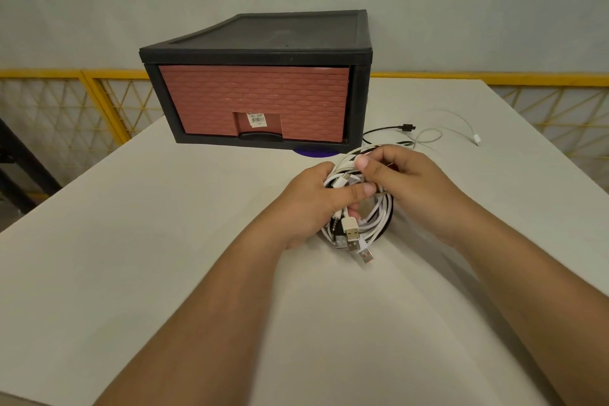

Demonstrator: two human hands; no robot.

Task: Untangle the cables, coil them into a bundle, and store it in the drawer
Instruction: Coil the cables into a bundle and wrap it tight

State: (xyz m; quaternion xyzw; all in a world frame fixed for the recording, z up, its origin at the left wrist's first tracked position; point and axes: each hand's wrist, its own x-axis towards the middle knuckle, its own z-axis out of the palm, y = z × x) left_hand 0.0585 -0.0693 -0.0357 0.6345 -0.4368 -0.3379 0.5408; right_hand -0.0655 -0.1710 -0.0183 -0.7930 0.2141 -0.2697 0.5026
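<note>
Going from the left: the white desk point(164, 241) has plenty of bare room left of and in front of the black plastic drawer unit with the brick-pattern reddish drawer front point(253, 102). The drawer is shut, with its handle slot facing the person. Just in front of the unit's right corner, the left hand point(306, 204) has its fingers point(359, 189) curled round the coil of white and black cables point(372, 224), thumb clamped across the loops. A bunch of USB plugs point(354, 236) hangs off the near side. The right hand point(418, 188) meets the same coil from the right, pinching a white strand at the top. Two tails aren't wound in yet: a black cable end point(407, 127) and a thin white cable point(461, 122) lie on the desk right of the unit, trailing away from the coil toward the far right edge. My guess is the right hand, being nearer, gathers those. The drawer needs opening first, and the left hand is closer to it.
</note>
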